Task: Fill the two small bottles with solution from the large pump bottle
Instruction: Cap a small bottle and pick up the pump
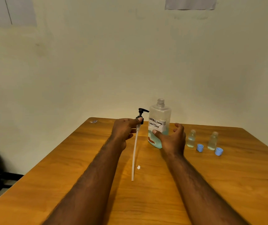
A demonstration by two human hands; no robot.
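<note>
Left fingers (135, 121) pinching pump (141, 114), blue caps (200, 147) beside small bottles (191, 139)

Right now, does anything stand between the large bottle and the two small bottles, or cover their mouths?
Nothing visible does. The left hand holds the pump aside, so the neck of the large bottle is open. Both small bottles stand uncapped to its right, with only the right hand between. The blue caps lie nearer the camera.

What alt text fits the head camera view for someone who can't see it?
The left hand holds the black pump and its tube beside the open large bottle, which the right hand touches. Two uncapped small bottles and blue caps sit to its right.
</note>
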